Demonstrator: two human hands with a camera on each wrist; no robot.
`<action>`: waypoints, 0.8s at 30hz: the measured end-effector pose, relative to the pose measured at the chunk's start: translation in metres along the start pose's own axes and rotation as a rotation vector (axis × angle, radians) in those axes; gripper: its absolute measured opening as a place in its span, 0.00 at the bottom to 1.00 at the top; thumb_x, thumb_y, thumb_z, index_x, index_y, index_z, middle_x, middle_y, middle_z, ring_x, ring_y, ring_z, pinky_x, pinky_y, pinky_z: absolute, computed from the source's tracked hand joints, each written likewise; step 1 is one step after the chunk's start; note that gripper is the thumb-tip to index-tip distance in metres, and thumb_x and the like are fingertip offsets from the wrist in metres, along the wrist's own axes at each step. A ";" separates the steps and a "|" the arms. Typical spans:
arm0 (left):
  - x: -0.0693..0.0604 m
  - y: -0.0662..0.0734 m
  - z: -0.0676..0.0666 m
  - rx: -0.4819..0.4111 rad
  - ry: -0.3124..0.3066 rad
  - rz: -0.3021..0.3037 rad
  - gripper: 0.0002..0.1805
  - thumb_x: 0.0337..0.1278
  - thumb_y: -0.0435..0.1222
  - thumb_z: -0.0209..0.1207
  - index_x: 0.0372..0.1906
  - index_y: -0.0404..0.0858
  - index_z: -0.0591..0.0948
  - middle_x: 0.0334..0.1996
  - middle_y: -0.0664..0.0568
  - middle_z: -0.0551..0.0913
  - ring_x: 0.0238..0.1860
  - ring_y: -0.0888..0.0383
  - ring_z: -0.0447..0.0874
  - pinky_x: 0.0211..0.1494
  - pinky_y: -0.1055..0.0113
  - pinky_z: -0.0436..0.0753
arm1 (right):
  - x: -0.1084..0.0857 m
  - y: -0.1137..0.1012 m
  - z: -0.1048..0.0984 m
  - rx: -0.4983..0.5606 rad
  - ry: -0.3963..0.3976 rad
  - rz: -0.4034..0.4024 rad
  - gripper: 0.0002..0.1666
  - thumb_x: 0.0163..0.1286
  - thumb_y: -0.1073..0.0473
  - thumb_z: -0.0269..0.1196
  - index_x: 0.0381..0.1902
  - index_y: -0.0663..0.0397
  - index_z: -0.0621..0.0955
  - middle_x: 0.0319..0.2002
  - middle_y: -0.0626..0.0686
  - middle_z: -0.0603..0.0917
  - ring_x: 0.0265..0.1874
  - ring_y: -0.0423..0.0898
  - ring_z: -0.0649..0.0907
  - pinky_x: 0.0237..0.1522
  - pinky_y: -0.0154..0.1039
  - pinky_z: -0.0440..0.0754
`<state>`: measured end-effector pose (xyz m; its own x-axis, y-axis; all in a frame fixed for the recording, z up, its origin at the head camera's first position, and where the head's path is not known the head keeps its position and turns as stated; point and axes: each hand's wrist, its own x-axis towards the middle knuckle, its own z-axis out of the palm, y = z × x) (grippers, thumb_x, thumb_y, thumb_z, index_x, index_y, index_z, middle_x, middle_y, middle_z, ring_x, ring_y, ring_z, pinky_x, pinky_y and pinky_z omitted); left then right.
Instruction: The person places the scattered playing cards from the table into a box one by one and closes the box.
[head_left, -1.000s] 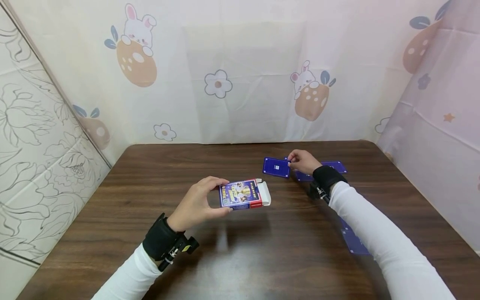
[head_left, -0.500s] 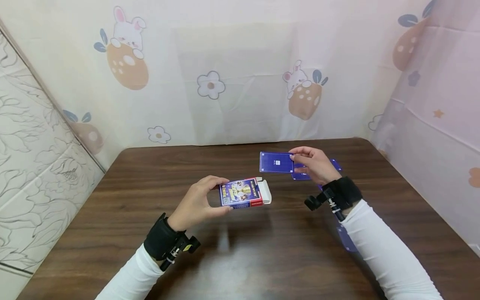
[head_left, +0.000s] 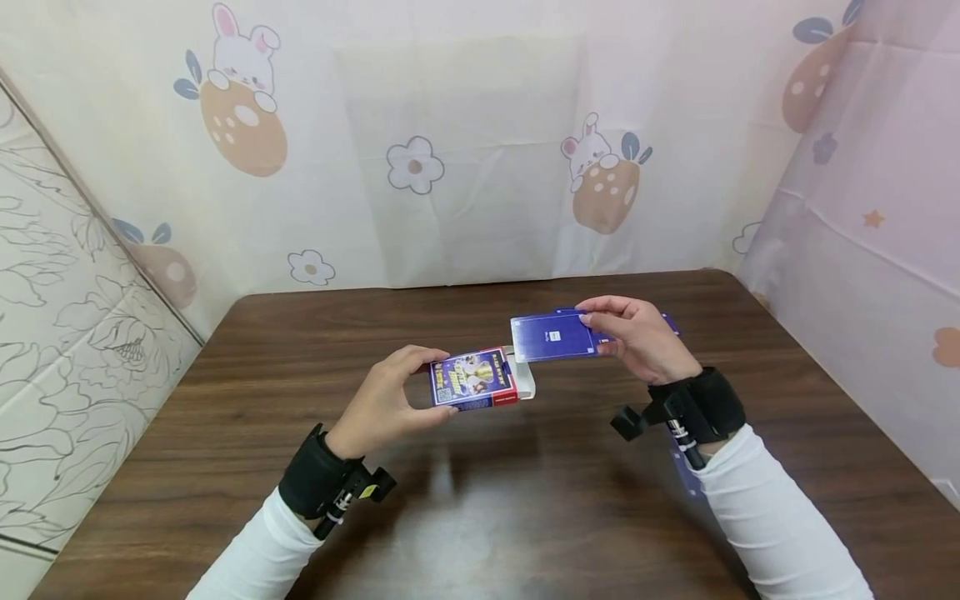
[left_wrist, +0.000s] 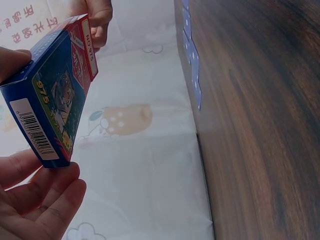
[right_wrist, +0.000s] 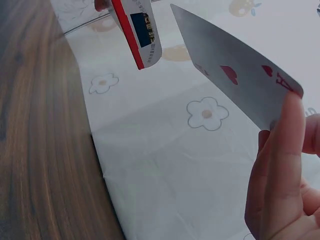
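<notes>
My left hand (head_left: 386, 404) grips a blue and red playing card box (head_left: 474, 379) between thumb and fingers, above the table. The box's white end flap (head_left: 522, 375) stands open toward the right. In my right hand (head_left: 637, 337) a blue-backed playing card (head_left: 551, 340) is pinched by its right end, its left edge just over the box's open end. The right wrist view shows that card's face (right_wrist: 235, 70), an ace of hearts. From the left wrist, the box's underside (left_wrist: 62, 95) shows a tiger picture and a barcode.
Several blue cards (left_wrist: 192, 60) lie on the table beyond and under my right hand. Another blue card (head_left: 684, 468) lies nearer, partly hidden by the right forearm. The brown wooden table (head_left: 465, 517) meets a patterned cloth (head_left: 465, 208) at its back edge.
My right hand has lifted the card off the table and brought it left to the box's open end. The left hand keeps its hold on the box, nearly still.
</notes>
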<state>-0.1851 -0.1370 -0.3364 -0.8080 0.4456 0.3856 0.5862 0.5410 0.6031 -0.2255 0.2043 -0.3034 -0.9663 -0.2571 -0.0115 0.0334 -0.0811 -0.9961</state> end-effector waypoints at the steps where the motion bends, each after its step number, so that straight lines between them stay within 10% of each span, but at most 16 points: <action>1: 0.000 0.000 -0.001 0.001 0.003 0.002 0.34 0.43 0.39 0.76 0.59 0.36 0.77 0.53 0.47 0.81 0.49 0.55 0.78 0.52 0.57 0.81 | -0.001 -0.001 0.001 0.000 -0.004 0.003 0.11 0.71 0.65 0.58 0.35 0.47 0.85 0.37 0.46 0.85 0.29 0.39 0.84 0.29 0.28 0.83; 24: 0.000 -0.001 -0.009 -0.009 0.029 0.004 0.34 0.43 0.38 0.75 0.58 0.34 0.77 0.55 0.44 0.81 0.52 0.51 0.79 0.56 0.51 0.80 | -0.006 0.001 0.010 -0.025 -0.060 0.042 0.13 0.72 0.65 0.57 0.36 0.44 0.86 0.42 0.50 0.81 0.31 0.41 0.84 0.31 0.28 0.83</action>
<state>-0.1863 -0.1437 -0.3306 -0.8072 0.4270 0.4076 0.5888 0.5329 0.6078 -0.2174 0.1960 -0.3036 -0.9471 -0.3173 -0.0484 0.0662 -0.0456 -0.9968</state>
